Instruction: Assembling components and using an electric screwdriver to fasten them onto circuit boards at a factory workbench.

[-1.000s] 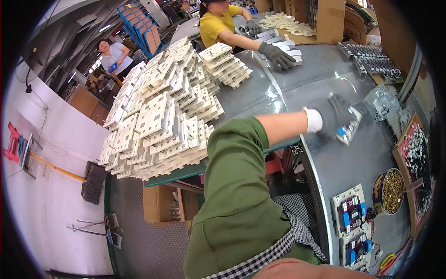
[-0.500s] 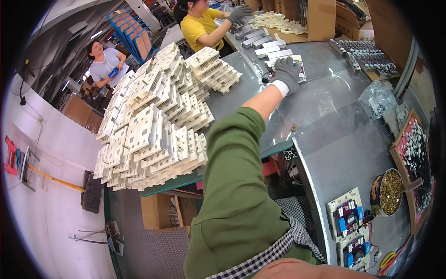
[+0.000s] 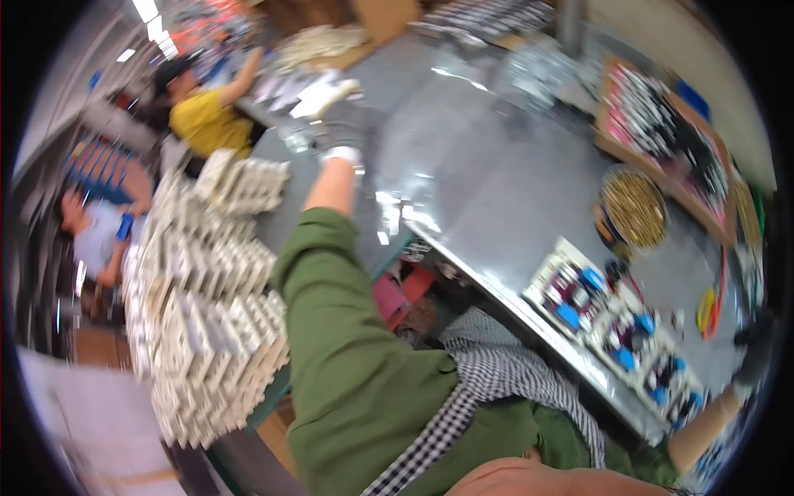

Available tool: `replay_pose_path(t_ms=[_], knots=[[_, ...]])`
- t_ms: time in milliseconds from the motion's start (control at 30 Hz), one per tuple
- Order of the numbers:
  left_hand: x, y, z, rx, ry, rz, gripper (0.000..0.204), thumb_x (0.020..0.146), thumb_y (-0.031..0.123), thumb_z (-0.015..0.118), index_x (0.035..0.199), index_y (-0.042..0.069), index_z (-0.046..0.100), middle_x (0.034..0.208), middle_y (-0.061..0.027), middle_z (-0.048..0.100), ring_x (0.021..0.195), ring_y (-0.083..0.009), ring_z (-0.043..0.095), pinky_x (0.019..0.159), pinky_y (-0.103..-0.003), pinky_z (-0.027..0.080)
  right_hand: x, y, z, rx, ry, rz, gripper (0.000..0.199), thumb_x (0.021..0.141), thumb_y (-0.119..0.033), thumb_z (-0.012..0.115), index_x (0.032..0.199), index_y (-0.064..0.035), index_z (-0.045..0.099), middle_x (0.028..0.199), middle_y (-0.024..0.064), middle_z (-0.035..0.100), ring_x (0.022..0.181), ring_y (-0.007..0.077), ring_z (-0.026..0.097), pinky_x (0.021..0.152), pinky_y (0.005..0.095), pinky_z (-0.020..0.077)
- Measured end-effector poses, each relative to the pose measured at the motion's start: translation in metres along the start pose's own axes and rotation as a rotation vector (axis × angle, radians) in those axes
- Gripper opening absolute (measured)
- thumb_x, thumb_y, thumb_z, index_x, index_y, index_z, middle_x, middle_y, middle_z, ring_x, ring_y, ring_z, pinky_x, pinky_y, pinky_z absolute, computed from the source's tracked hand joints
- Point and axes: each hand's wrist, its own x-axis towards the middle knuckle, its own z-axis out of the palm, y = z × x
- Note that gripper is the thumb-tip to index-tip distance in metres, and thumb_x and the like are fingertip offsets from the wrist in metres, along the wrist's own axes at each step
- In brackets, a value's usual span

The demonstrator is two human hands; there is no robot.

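motion blur smears the gloved left hand (image 3: 346, 124) and the stacked white trays (image 3: 207, 306); the right hand (image 3: 757, 355) is cut off at the frame's dark rim.

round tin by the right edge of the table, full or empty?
Full, or near it: the round tin on the grey table shows a gold-brown mass of small pieces up to its rim. Blur hides what the pieces are.
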Motion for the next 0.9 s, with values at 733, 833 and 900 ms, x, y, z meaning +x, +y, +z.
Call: replay_pose_path(t_ms=[733, 833, 900], knots=[[-0.041, 0.407, -0.214, -0.742, -0.675, 1.042, 0.019, 0.088, 0.024, 0.070, 0.106, 0.018, 0.070, 0.109, -0.0079, 0.071, 0.102, -0.0294, 0.064, 0.095, -0.042, 0.047, 0.033, -0.152, 0.284, 0.188, 0.365, -0.231, 0.056, 0.094, -0.039, 0.065, 0.133, -0.0022, 0.049, 0.070, 0.0056, 0.059, 0.056, 0.0154, 0.060, 0.054, 0.0274, 0.0499], [-0.034, 0.402, -0.210, -0.863, -0.666, 0.951, 0.018, 0.087, 0.028, 0.071, 0.100, 0.017, 0.071, 0.100, -0.0085, 0.072, 0.103, -0.0295, 0.063, 0.096, -0.043, 0.046, 0.035, -0.155, 0.290, 0.206, 0.360, -0.240, 0.057, 0.092, -0.041, 0.067, 0.129, -0.0014, 0.050, 0.071, 0.0060, 0.060, 0.056, 0.0160, 0.061, 0.054, 0.0279, 0.0514], [-0.035, 0.397, -0.208, -0.915, -0.526, 0.792, 0.021, 0.087, 0.036, 0.071, 0.098, 0.017, 0.070, 0.097, -0.0059, 0.071, 0.100, -0.0249, 0.066, 0.105, -0.043, 0.037, 0.042, -0.155, 0.297, 0.240, 0.330, -0.248, 0.056, 0.091, -0.043, 0.068, 0.125, -0.0006, 0.054, 0.072, 0.0068, 0.061, 0.056, 0.0168, 0.063, 0.055, 0.0284, 0.0526]])
